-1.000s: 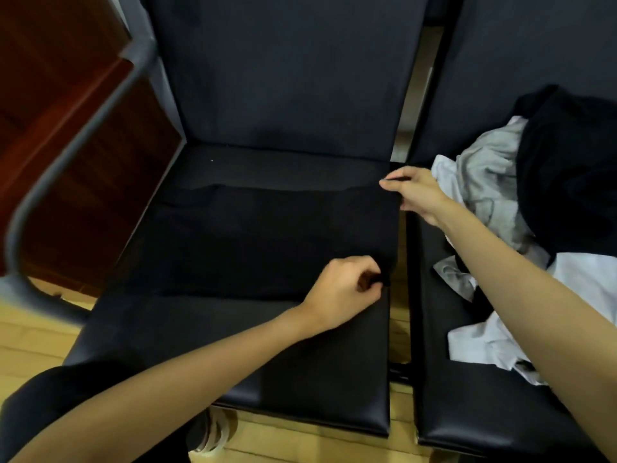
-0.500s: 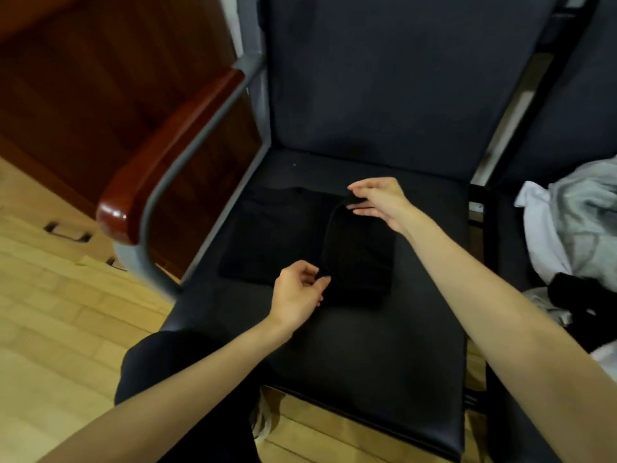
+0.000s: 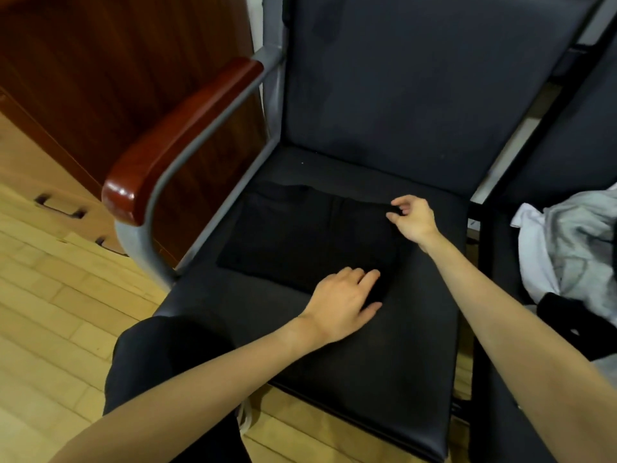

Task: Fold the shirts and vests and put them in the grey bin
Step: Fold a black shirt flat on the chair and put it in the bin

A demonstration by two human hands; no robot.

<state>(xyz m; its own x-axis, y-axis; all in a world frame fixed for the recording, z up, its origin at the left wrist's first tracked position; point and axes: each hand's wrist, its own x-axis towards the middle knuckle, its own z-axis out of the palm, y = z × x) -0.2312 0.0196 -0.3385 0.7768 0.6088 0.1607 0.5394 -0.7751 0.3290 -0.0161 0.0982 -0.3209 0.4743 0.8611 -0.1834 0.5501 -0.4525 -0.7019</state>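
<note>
A black garment (image 3: 300, 235) lies folded into a flat rectangle on the black chair seat (image 3: 384, 362). My left hand (image 3: 344, 302) lies flat with straight fingers on the garment's near right corner. My right hand (image 3: 412, 217) hovers at the far right corner, fingers loosely curled with thumb and forefinger close at the fabric edge; whether they pinch it is unclear. A heap of grey, white and black clothes (image 3: 574, 248) sits on the neighbouring seat at the right. No grey bin is in view.
The chair has a red-brown wooden armrest (image 3: 173, 142) on a grey metal frame at the left. A dark wooden cabinet (image 3: 100, 68) stands behind it. Light wooden floor (image 3: 50, 312) lies below left. My dark-trousered knee (image 3: 167, 355) is at the seat's front.
Both hands carried the garment's right side over to the left, folding it in half, then returned to its right edge. My left hand has flattened onto it. The view swung left.
</note>
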